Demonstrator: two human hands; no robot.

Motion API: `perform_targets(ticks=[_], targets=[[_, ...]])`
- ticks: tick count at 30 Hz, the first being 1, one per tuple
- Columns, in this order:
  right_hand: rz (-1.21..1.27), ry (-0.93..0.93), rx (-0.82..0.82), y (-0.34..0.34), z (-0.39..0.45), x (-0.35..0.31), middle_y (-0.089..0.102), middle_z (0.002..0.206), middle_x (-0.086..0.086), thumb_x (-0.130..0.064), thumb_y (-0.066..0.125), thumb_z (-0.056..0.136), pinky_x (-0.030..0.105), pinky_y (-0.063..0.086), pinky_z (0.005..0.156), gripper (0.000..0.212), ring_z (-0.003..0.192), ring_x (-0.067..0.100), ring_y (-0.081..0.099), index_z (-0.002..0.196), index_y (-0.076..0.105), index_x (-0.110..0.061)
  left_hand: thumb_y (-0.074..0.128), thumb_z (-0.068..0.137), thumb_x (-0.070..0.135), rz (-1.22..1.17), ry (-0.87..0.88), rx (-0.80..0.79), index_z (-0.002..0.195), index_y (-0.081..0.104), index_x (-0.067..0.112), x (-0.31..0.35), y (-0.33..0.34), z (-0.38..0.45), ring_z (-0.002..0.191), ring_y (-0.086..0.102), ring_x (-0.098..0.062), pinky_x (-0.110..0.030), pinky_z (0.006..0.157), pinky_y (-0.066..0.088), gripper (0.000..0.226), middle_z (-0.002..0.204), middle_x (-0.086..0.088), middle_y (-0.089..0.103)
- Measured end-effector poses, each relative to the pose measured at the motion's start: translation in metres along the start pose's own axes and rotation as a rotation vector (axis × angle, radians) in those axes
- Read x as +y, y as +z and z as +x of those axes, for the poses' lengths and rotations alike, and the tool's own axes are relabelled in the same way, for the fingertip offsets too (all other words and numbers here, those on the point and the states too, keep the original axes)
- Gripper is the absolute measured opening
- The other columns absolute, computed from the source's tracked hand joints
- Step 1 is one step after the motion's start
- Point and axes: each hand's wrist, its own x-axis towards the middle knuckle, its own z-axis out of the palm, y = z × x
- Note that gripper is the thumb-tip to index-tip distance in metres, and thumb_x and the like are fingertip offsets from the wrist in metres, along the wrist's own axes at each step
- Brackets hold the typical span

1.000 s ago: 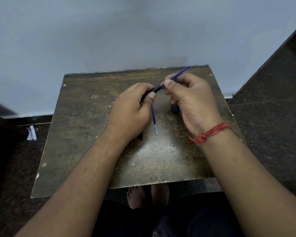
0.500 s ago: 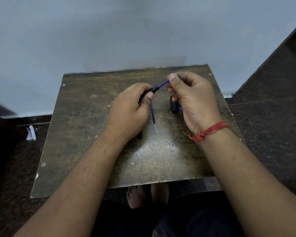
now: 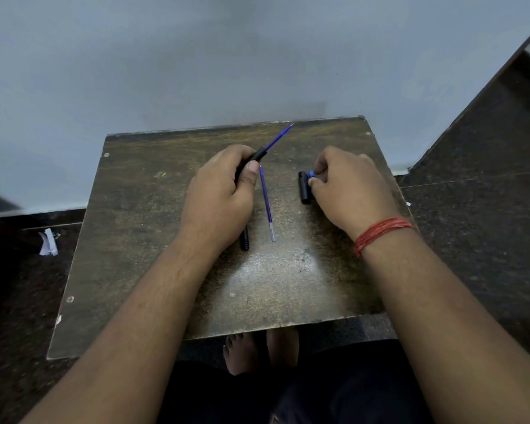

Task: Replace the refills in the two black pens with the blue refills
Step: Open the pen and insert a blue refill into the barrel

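My left hand [image 3: 219, 197] grips a black pen barrel [image 3: 259, 155] with a blue refill [image 3: 278, 138] sticking out of its far end, pointing up and to the right. A second blue refill [image 3: 266, 203] lies loose on the table [image 3: 135, 228] between my hands. The end of another black pen [image 3: 244, 240] shows below my left hand. My right hand [image 3: 348, 189] rests on the table at the right, its fingertips pinching a small blue piece [image 3: 311, 173] beside a short black pen part [image 3: 304, 188].
The worn brown table stands against a pale wall [image 3: 227, 56]. Dark floor surrounds it, with a white paper scrap [image 3: 48, 241] on the left. Bare feet [image 3: 259, 350] show under the near table edge.
My right hand has let go of the refill in the barrel and moved right and down to the small parts on the table. The left hand still holds the barrel.
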Motion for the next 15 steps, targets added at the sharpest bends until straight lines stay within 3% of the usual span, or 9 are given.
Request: perform_targets(ticks=[7,11,15], targets=[[-0.08,0.036,-0.06,-0.002,-0.003,-0.013,0.065,0.104,0.008,-0.022,0.054,0.094,0.04,0.043,0.084,0.019,0.114,0.03,0.05,0.111,0.053,-0.014,0.049,0.098,0.024,0.002,0.004,-0.005,0.107,0.063,0.018,0.002,0.0,0.0,0.08,0.051,-0.009,-0.026,0.065,0.033,0.017,0.08,0.022,0.053],[0.07,0.069,-0.005,-0.003,-0.001,-0.012,0.067,0.104,0.004,-0.026,0.055,0.089,0.039,0.048,0.087,0.027,0.111,0.028,0.055,0.114,0.056,-0.014,0.05,0.098,0.023,0.004,0.002,0.0,0.107,0.064,0.018,0.002,0.0,0.0,0.08,0.05,-0.008,-0.025,0.065,0.033,0.017,0.08,0.022,0.053],[0.494,0.112,0.071,-0.004,0.001,-0.014,0.067,0.081,-0.009,-0.016,0.06,0.085,0.016,0.044,0.061,0.018,0.071,0.004,0.06,0.099,0.069,-0.022,0.049,0.097,0.024,0.008,0.009,-0.007,0.107,0.063,0.018,0.001,0.0,0.001,0.082,0.052,-0.009,-0.026,0.067,0.035,0.018,0.084,0.019,0.055]])
